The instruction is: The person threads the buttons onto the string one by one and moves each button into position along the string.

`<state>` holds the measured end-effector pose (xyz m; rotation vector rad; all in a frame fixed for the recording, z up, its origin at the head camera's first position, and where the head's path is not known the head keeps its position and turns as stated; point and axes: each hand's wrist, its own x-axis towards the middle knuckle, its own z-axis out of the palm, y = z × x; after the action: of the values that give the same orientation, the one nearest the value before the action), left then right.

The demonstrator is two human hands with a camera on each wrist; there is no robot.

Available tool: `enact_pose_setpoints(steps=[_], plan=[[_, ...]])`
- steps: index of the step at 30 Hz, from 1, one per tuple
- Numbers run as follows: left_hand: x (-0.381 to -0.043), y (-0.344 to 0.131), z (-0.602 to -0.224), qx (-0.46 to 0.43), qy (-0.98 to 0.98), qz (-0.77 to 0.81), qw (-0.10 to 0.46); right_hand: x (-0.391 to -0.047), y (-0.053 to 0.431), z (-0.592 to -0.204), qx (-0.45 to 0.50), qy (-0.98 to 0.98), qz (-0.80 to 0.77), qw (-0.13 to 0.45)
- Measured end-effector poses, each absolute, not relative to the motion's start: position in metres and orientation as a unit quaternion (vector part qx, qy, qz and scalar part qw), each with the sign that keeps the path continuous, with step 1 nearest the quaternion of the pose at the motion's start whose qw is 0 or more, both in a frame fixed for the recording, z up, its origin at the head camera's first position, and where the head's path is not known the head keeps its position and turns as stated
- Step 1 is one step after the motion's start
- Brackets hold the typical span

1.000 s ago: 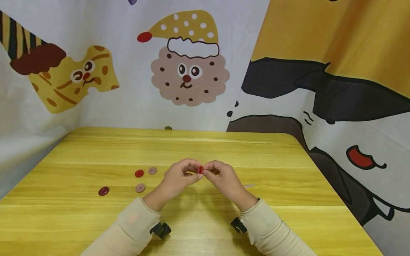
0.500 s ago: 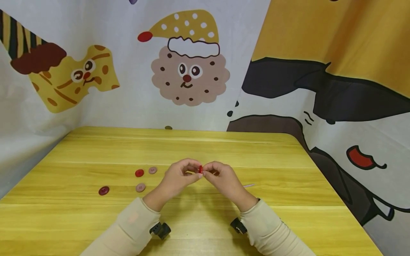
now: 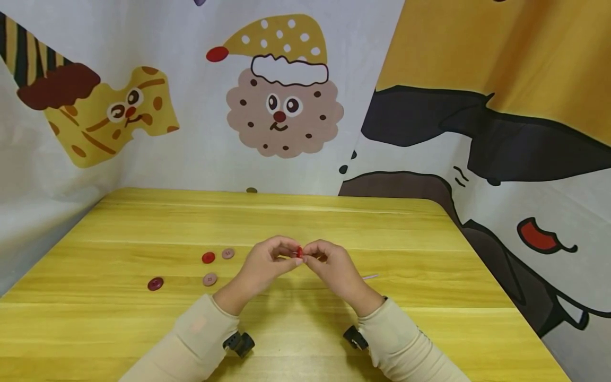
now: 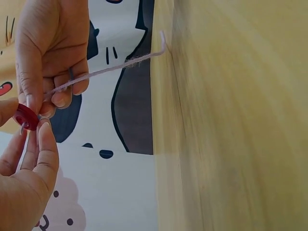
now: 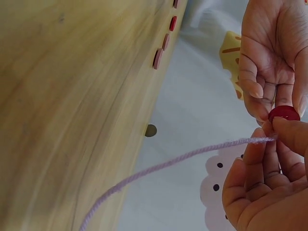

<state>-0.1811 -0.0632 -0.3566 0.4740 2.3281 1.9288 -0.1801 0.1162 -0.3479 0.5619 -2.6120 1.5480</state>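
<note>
Your left hand (image 3: 264,261) pinches the red button (image 5: 285,113) above the table (image 3: 296,334); your right hand (image 3: 336,268) pinches the lilac yarn (image 5: 161,166) beside it. Expect a light, stiff button (hold its rim) and limp, soft yarn.

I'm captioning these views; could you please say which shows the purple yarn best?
The right wrist view: the purple yarn runs large from the right hand to the frame's bottom. The left wrist shows a thinner stretch; the head view, a short piece.
</note>
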Motion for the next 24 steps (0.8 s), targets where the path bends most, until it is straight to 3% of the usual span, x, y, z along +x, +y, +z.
enact_pose_setpoints(steps=[24], plan=[[-0.1828, -0.0633, -0.3577, 0.165, 0.775, 0.609, 0.042, -0.1805, 0.1173, -0.3487, 0.184, -0.841, 0.508, 0.023]])
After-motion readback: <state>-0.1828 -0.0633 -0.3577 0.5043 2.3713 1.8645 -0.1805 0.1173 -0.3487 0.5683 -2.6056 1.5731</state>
